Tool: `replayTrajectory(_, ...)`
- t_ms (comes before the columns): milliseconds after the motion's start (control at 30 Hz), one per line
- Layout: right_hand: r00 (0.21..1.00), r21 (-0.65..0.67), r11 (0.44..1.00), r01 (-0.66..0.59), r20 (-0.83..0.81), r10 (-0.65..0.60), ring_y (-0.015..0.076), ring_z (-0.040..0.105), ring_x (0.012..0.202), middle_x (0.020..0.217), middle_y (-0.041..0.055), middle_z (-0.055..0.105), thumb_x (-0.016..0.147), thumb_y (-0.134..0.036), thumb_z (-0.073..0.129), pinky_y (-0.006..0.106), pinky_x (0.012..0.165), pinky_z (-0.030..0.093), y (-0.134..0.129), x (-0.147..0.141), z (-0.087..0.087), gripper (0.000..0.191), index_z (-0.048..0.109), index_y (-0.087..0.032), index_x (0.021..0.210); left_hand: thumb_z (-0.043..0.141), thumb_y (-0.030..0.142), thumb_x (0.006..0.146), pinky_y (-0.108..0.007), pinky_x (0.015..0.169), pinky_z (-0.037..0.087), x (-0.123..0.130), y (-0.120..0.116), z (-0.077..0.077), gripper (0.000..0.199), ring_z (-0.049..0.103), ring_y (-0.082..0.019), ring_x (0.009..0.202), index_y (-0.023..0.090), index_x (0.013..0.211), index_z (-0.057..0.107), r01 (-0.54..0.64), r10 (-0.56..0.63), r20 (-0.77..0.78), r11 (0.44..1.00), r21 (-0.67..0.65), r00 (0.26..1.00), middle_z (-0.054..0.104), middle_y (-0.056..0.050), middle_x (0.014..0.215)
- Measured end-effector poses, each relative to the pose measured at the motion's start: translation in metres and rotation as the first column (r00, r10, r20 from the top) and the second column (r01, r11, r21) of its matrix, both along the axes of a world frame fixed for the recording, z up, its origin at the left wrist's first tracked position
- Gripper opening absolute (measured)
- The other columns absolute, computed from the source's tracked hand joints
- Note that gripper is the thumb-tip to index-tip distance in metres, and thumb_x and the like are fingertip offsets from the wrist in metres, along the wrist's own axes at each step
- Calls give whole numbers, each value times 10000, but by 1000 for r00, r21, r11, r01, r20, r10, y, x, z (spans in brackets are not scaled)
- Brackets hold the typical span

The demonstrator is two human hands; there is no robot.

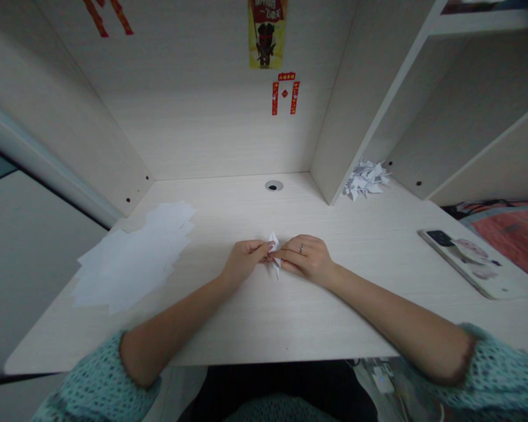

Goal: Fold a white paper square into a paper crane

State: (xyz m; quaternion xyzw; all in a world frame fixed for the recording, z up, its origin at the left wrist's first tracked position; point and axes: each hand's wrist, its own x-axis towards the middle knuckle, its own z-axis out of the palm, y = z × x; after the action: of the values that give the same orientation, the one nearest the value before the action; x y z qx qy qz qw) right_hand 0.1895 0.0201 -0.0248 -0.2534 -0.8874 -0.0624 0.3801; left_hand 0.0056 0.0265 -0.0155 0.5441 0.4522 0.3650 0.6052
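Note:
A small piece of folded white paper (273, 237), narrow and pointed at its top and bottom ends, is held between both hands over the middle of the desk. My left hand (246, 258) pinches it from the left with thumb and fingers. From the right, my right hand (307, 258), with a ring on one finger, pinches it too. The fingertips meet at the paper's middle and cover that part, so the folds there are hidden.
Overlapping sheets of white paper (136, 255) lie on the desk (229, 328) at left. A heap of small folded white papers (366, 179) sits beyond the upright divider (347, 111). A phone (470, 264) rests at right, near reddish cloth (514, 234). A round cable hole (274, 186) is at the back.

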Motion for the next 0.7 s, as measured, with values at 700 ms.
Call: replayTrajectory(700,794,-705,678,-207,-526,-305,124,518,590,666,24,609,679,-366,728,255,549,405,2,-18,-6,199,704,-182,750,622,415,732,-281,755,480,0,0,2,270,599,-142,678,162,688,706,-74,75,-10,996,54,997,668,-12,681)
